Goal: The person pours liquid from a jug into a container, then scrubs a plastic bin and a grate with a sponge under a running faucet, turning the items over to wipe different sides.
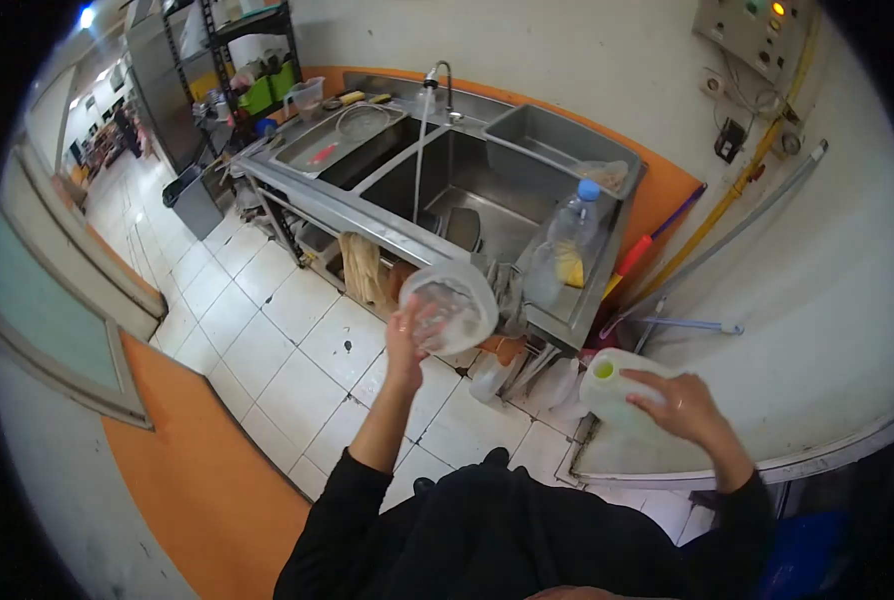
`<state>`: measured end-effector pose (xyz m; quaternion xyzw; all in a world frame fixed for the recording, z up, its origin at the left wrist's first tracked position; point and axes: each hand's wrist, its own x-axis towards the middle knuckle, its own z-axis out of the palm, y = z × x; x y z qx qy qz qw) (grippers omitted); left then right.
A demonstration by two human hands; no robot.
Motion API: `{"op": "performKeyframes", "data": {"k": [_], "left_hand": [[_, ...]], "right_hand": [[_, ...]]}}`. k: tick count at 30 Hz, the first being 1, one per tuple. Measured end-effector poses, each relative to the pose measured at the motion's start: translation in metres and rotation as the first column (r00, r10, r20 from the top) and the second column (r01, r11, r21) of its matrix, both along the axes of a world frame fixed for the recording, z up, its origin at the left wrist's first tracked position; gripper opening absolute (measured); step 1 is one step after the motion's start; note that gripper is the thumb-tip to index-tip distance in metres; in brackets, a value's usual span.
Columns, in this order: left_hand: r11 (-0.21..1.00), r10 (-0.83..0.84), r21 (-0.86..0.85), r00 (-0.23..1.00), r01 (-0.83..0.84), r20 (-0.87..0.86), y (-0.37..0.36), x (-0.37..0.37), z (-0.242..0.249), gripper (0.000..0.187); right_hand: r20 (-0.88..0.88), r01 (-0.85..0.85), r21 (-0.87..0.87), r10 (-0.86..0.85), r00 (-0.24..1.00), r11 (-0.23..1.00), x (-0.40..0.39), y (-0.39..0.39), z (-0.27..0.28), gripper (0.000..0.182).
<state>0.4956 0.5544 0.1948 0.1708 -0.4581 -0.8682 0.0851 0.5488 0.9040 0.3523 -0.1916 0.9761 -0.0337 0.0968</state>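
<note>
My left hand [405, 345] grips a clear plastic container [459, 312] by its side, in front of the sink's front edge. Its fingers show through the see-through wall. Over on the right, my right hand [679, 405] is wrapped round the handle of a whitish plastic jug [615, 408]. The jug's round mouth is uncapped and looks yellow-green inside. Ahead of both hands stands the stainless steel sink [397, 228], with a thin pale stream running down from the faucet [447, 92] into a basin where dark items lie.
A large clear bottle [573, 225] with a blue cap stands on the sink's right side by a yellow sponge [569, 265]. A grey tub [539, 135] rests at the back. Cloths [362, 270] hang in front. A grey bin [197, 203] stands left, and long handles [742, 190] lean against the right wall.
</note>
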Motion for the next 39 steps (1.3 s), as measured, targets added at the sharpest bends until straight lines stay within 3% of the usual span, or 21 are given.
{"op": "performKeyframes", "data": {"k": [5,6,8,11,13,16,21,23,28,39], "left_hand": [[1.0,-0.028,0.011,0.999,0.028,0.046,0.016,0.01,-0.02,0.066],[0.997,-0.024,0.069,0.999,0.022,0.036,0.017,0.008,-0.023,0.06],[0.99,-0.021,0.137,1.0,0.02,0.003,0.02,0.003,-0.017,0.056],[0.988,0.045,0.147,0.998,-0.051,0.042,0.023,-0.008,-0.003,0.06],[0.991,0.114,0.06,0.993,-0.116,0.039,0.027,-0.023,-0.003,0.066],[0.987,0.159,-0.038,0.986,-0.157,0.051,0.031,-0.044,-0.015,0.066],[0.974,0.223,0.028,0.973,-0.225,0.063,0.044,-0.055,-0.025,0.059],[0.956,0.278,0.072,0.958,-0.284,0.074,0.051,-0.054,-0.03,0.062],[0.962,0.248,0.077,0.955,-0.263,0.162,0.054,-0.054,-0.062,0.064],[0.943,0.302,0.082,0.93,-0.324,0.209,0.057,-0.054,-0.104,0.065]], "right_hand": [[-0.045,-0.451,-0.024,0.449,0.892,0.892,-0.071,-0.031,0.057,0.029],[-0.047,-0.452,-0.006,0.451,0.891,0.892,-0.082,-0.043,0.073,0.029],[0.324,-0.24,-0.067,0.249,0.913,0.968,-0.095,-0.069,0.104,0.033],[0.324,-0.288,-0.014,0.277,0.905,0.958,-0.118,-0.088,0.113,0.035],[0.318,-0.339,-0.02,0.327,0.89,0.941,-0.129,-0.101,0.11,0.036],[0.39,-0.401,0.106,0.333,0.859,0.91,-0.143,-0.128,0.097,0.04],[0.478,-0.44,0.227,0.295,0.828,0.869,-0.17,-0.161,0.061,0.042],[0.501,-0.508,0.317,0.314,0.807,0.801,-0.176,-0.171,0.047,0.041],[0.497,-0.563,0.434,0.334,0.801,0.704,-0.194,-0.186,0.006,0.035],[0.551,-0.625,0.485,0.341,0.762,0.612,-0.211,-0.207,-0.027,0.034]]}}
